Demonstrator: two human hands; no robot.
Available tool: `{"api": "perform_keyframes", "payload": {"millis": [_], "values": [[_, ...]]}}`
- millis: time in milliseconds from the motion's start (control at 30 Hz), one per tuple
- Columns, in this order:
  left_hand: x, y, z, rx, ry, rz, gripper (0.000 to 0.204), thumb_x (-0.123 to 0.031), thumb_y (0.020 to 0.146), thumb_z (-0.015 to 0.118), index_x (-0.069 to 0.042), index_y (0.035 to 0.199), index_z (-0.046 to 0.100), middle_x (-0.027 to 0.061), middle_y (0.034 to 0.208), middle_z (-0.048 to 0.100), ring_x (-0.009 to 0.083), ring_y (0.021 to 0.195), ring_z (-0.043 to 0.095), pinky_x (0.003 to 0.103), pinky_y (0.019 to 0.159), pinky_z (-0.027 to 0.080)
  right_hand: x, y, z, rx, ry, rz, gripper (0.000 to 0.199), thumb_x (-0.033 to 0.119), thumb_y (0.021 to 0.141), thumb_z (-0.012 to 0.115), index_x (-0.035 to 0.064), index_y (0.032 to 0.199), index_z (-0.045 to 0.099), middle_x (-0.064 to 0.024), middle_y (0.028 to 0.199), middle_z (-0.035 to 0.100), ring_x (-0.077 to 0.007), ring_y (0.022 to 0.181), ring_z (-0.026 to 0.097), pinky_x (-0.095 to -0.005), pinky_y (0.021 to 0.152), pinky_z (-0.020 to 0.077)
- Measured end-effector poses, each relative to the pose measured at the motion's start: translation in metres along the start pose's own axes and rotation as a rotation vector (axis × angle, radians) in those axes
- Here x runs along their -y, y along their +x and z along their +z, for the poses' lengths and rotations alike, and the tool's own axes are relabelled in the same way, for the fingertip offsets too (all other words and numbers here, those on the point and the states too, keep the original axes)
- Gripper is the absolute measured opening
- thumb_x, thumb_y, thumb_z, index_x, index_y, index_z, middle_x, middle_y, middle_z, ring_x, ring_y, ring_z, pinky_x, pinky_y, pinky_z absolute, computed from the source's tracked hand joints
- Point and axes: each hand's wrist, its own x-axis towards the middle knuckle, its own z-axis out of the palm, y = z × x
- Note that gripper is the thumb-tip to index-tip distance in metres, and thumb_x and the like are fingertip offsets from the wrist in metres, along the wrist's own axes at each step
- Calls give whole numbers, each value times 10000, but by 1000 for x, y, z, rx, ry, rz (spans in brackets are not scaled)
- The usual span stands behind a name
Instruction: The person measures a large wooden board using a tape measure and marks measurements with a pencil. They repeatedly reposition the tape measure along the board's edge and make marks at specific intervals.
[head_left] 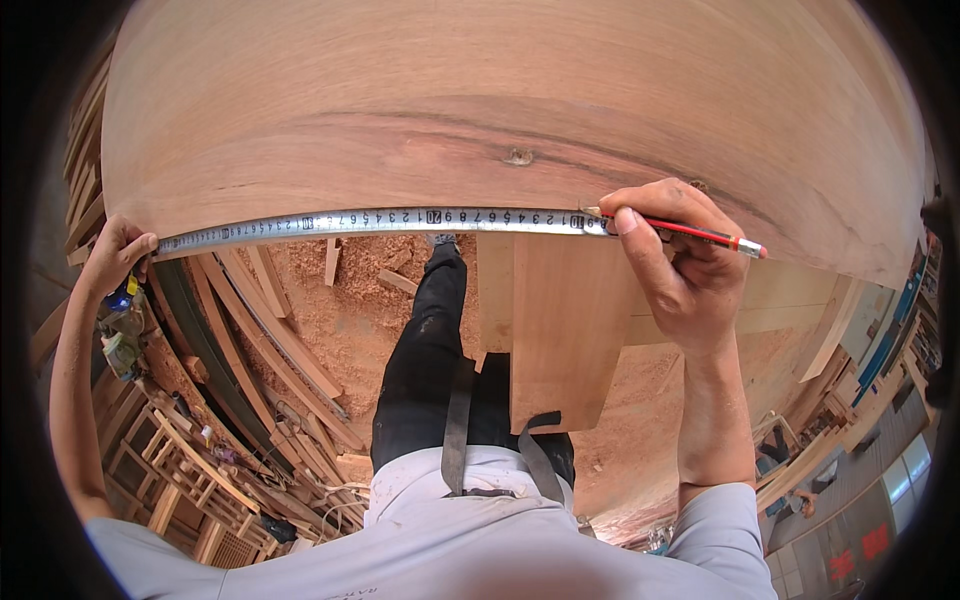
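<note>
A steel tape measure blade stretches along the near edge of a broad wooden panel. At the panel's left corner my left hand is closed on the tape, its thumb and fingers pinching the edge. A blue and yellow piece, perhaps the tape's case, shows just under that hand. My right hand grips a red and black pencil. The pencil's sharpened tip points left and meets the wood just beside the blade. My right thumb rests at the blade's right part, where the tape's end is hidden.
Under the panel's edge stands a wooden board. Sawdust and offcuts cover the floor. Long wood strips and wooden frames are heaped at the left. At the far right edge are more timber and a person.
</note>
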Motion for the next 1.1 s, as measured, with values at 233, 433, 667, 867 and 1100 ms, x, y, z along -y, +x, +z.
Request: {"api": "perform_keyframes", "payload": {"millis": [233, 433, 667, 867, 1100], "values": [[-3, 1, -1, 21, 0, -1, 500, -349, 954, 689, -11, 602, 580, 25, 499, 547, 108, 415, 570, 246, 395, 460, -4, -1, 4, -46, 16, -15, 84, -49, 877, 680, -25, 934, 737, -73, 811, 708, -89, 687, 600, -218, 589, 466], [-4, 0, 0, 15, -8, -19, 496, -313, 964, 685, -3, 593, 570, 22, 494, 542, 103, 413, 565, 245, 390, 447, 1, -1, 4, -67, 57, 43, 84, -47, 891, 679, -28, 949, 736, -85, 859, 710, -94, 729, 626, -206, 624, 494], [-1, 0, -1, 12, -4, -10, 500, -312, 962, 689, -3, 590, 563, 21, 492, 537, 103, 413, 564, 244, 388, 443, -2, 0, 5, -71, 36, -6, 78, -40, 889, 684, -24, 943, 737, -78, 826, 697, -88, 694, 613, -203, 604, 479], [1, 0, -1, 17, 9, -1, 497, -323, 963, 686, 2, 605, 572, 18, 498, 537, 104, 414, 568, 242, 389, 447, -1, 0, 2, -28, 7, 18, 66, -42, 877, 685, -26, 920, 733, -71, 790, 686, -82, 649, 575, -207, 560, 433], [-16, -2, 1, 13, 11, -12, 508, -315, 961, 689, 6, 583, 579, 20, 485, 535, 108, 422, 571, 248, 402, 448, -4, -1, 1, -7, 24, -10, 78, -54, 876, 674, -28, 923, 731, -63, 796, 678, -69, 659, 566, -201, 560, 420]]}}
